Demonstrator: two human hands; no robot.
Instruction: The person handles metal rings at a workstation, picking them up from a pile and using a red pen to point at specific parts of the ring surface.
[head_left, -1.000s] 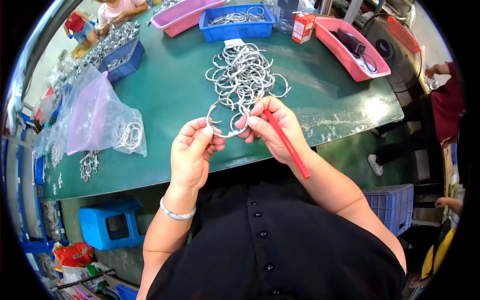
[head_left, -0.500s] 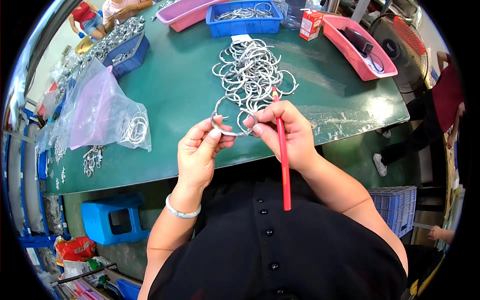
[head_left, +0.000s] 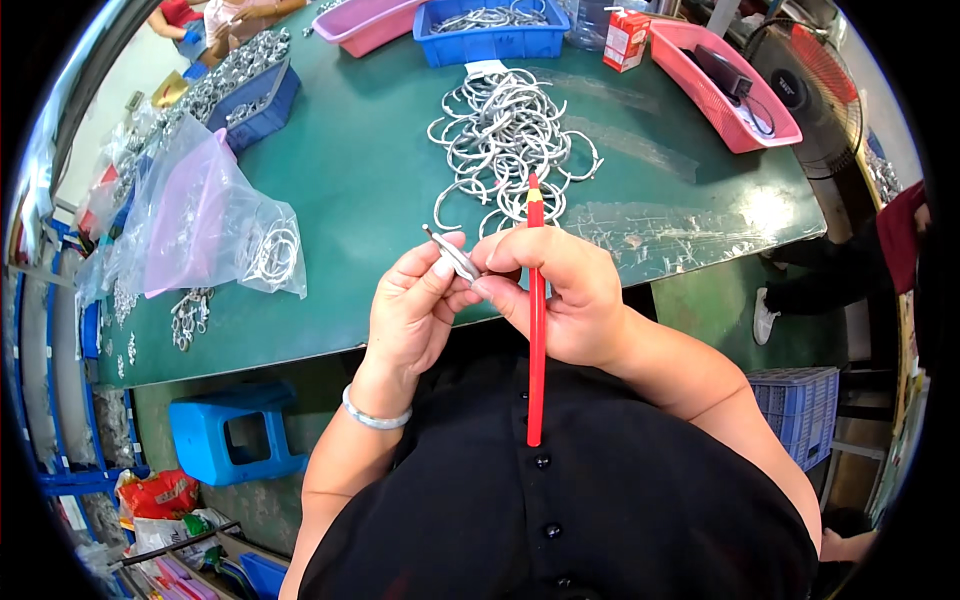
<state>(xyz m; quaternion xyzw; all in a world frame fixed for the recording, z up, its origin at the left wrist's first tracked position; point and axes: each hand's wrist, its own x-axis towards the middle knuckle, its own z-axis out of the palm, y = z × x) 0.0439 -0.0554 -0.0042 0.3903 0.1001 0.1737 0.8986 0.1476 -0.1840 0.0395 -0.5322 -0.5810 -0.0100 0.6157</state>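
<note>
Between my fingertips, above the near part of the table, is a silver-coloured open metal bangle [head_left: 455,257], turned almost edge-on. My left hand [head_left: 412,308] pinches it between thumb and fingers. The thumb and forefinger of my right hand [head_left: 570,290] close on its other side. A red pencil [head_left: 537,345] is also tucked in my right hand, its tip pointing away from me. Just beyond my hands lies a heap of similar silver bangles [head_left: 510,135], with a single one at its near left edge. My fingers hide part of the held bangle.
A blue bin [head_left: 490,47] of metal rings stands behind the heap on the green table [head_left: 340,190]. To its right are a red carton [head_left: 626,42] and a pink basket [head_left: 722,105]. Plastic bags [head_left: 215,215] lie at left. A blue stool [head_left: 235,435] stands below.
The bangle has turned from ring-face view to nearly edge-on, and my hands have come closer together. The red pencil has swung more upright and shifted left.
</note>
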